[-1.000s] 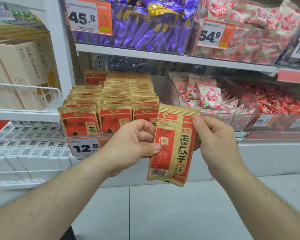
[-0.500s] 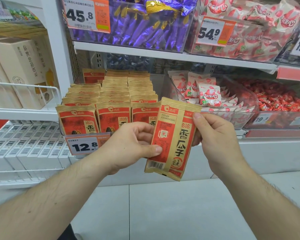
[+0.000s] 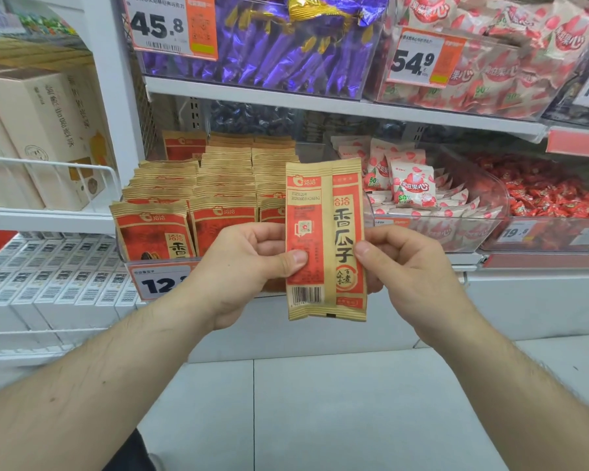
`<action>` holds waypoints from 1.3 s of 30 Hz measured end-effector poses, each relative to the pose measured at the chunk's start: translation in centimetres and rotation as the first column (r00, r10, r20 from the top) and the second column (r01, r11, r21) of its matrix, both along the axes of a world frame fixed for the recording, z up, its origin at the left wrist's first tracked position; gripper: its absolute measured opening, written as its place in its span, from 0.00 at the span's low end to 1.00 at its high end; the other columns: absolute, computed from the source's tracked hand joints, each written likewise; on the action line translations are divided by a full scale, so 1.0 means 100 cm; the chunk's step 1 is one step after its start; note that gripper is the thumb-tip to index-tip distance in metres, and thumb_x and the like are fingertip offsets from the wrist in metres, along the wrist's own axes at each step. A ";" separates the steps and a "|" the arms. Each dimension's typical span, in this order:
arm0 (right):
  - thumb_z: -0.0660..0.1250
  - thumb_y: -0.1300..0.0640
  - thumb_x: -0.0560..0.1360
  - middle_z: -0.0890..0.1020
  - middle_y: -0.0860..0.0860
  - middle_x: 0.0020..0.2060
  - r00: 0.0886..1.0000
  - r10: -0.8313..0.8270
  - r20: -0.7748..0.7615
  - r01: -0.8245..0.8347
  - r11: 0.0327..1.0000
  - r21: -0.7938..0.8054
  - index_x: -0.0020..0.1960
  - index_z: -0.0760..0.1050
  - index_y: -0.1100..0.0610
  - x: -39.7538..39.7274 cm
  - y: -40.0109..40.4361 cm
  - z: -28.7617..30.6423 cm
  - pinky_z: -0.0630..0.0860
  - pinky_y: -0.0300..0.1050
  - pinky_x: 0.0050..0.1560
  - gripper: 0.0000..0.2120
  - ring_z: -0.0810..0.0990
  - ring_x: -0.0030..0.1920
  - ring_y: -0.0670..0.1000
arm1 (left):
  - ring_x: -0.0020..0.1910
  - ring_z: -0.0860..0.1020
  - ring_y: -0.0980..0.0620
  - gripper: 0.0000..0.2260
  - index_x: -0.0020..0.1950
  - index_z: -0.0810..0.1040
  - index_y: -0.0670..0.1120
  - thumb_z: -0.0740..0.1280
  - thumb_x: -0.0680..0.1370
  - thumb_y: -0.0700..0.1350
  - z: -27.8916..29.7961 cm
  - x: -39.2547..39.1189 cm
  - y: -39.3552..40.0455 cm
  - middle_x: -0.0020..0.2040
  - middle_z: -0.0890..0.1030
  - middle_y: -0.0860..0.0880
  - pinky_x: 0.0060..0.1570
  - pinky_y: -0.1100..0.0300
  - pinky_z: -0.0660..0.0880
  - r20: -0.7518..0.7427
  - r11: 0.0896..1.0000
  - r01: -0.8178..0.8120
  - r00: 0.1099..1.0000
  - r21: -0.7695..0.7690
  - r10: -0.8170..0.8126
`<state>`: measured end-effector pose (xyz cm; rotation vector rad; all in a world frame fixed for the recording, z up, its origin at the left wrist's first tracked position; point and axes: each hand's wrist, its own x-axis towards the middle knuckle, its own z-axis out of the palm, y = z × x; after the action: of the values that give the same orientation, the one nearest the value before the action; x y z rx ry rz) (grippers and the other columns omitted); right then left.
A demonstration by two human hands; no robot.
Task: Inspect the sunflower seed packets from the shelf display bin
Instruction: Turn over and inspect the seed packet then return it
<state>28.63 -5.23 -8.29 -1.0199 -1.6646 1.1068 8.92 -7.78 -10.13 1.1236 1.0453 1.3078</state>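
Both hands are up in front of the shelf, and between them stands the flat tan-and-red paper sunflower seed packet [image 3: 325, 239], upright, back face to the person, barcode at the bottom. The left hand [image 3: 249, 266] pinches the packet's left edge, thumb pressed on the red panel; the right hand [image 3: 412, 270] grips the right edge the same way, thumb in front, fingers curled behind. The packet sits just in front of the clear plastic display bin of matching seed packets [image 3: 191, 212], hiding the bin's right front corner. To inspect it well, I'd say keep the thumbs off the small date print near the top and hold it flat, not bowed. Room is good: open floor below the packet, nothing touching it but the hands. Right of the packet, the clear bin of white-and-pink snack pouches [image 3: 436, 229] juts forward, so a wide swing that way could clip its rim.
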 end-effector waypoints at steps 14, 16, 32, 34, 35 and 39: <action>0.70 0.57 0.67 0.77 0.53 0.29 0.972 0.211 0.103 -0.213 0.977 0.012 0.56 0.75 0.49 0.009 0.002 0.000 0.73 0.39 0.32 0.17 0.75 0.32 0.52 | 0.46 0.85 0.47 0.11 0.57 0.81 0.41 0.65 0.76 0.36 0.000 0.001 -0.001 0.49 0.86 0.42 0.40 0.56 0.82 0.100 0.998 0.009 0.995 -0.060 -0.003; 0.71 0.58 0.66 0.76 0.52 0.30 0.963 0.232 0.137 -0.236 0.972 0.015 0.57 0.73 0.46 0.010 0.001 0.000 0.73 0.42 0.33 0.21 0.73 0.33 0.54 | 0.47 0.85 0.46 0.10 0.57 0.81 0.41 0.64 0.78 0.36 0.000 0.001 -0.001 0.49 0.86 0.42 0.40 0.55 0.82 0.111 0.997 0.009 0.994 -0.073 -0.001; 0.74 0.68 0.68 0.77 0.48 0.25 0.920 0.212 0.328 -0.238 0.971 0.039 0.57 0.66 0.36 -0.003 -0.012 0.000 0.72 0.39 0.31 0.33 0.74 0.26 0.43 | 0.32 0.81 0.54 0.13 0.44 0.65 0.44 0.66 0.77 0.30 -0.007 0.010 0.000 0.40 0.84 0.51 0.29 0.61 0.77 0.005 0.986 -0.137 0.991 0.093 0.137; 0.75 0.67 0.68 0.77 0.48 0.25 0.910 0.210 0.358 -0.237 0.971 0.033 0.58 0.65 0.35 -0.004 -0.012 -0.002 0.74 0.42 0.31 0.33 0.74 0.26 0.44 | 0.31 0.80 0.53 0.11 0.42 0.68 0.42 0.68 0.76 0.33 -0.006 0.012 -0.002 0.36 0.83 0.51 0.31 0.56 0.80 -0.008 0.988 -0.112 0.994 0.105 0.113; 0.75 0.66 0.68 0.78 0.49 0.26 0.903 0.207 0.376 -0.238 0.971 0.036 0.59 0.65 0.35 -0.005 -0.013 -0.003 0.74 0.43 0.31 0.34 0.75 0.26 0.44 | 0.32 0.80 0.52 0.10 0.43 0.69 0.42 0.71 0.74 0.38 -0.006 0.013 -0.004 0.35 0.82 0.50 0.34 0.53 0.81 -0.019 0.990 -0.098 0.995 0.105 0.101; 0.75 0.63 0.68 0.79 0.49 0.27 0.872 0.216 0.440 -0.254 0.967 0.027 0.62 0.63 0.40 -0.010 -0.016 -0.005 0.76 0.44 0.31 0.33 0.75 0.26 0.44 | 0.36 0.80 0.48 0.21 0.45 0.68 0.43 0.79 0.67 0.48 -0.003 0.017 -0.008 0.37 0.81 0.47 0.44 0.42 0.80 -0.043 0.997 -0.042 0.998 0.064 0.045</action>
<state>27.66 -6.86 -8.83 -1.0850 -2.2261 0.9972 10.62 -8.53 -10.42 1.1882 1.0730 1.3640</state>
